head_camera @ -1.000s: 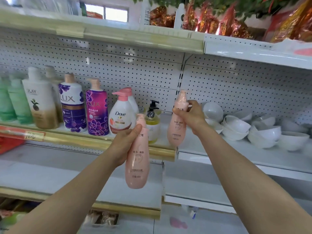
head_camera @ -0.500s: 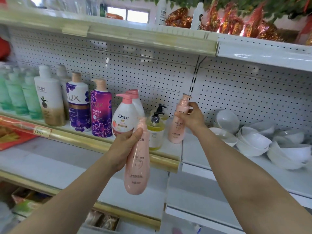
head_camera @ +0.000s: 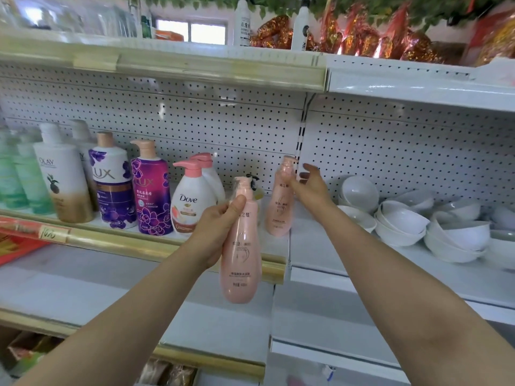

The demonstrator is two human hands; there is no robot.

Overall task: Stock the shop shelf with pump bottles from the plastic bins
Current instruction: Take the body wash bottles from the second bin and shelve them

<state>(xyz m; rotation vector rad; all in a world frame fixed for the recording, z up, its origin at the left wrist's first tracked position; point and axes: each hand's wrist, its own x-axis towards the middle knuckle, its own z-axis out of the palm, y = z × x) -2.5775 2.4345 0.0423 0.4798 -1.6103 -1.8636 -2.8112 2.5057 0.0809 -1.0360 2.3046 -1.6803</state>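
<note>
1. My left hand (head_camera: 216, 232) grips a pink pump bottle (head_camera: 241, 263) round its upper body, mid-frame, upright, in front of the shelf (head_camera: 306, 246) edge.
2. My right hand (head_camera: 312, 188) is loosened, fingers spread, with its thumb at the neck of a second pink bottle (head_camera: 280, 210); I cannot tell whether they touch.
3. That bottle stands upright on the shelf, centre frame, between a white bottle (head_camera: 189, 204) on its left and white bowls (head_camera: 404, 218) at right.

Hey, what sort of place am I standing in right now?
Most likely a small general shop. The shelf has a pegboard back and a gold price rail with a handwritten tag. Olay, Lux and Dove pump bottles stand in a row, beside stacked white bowls.
</note>
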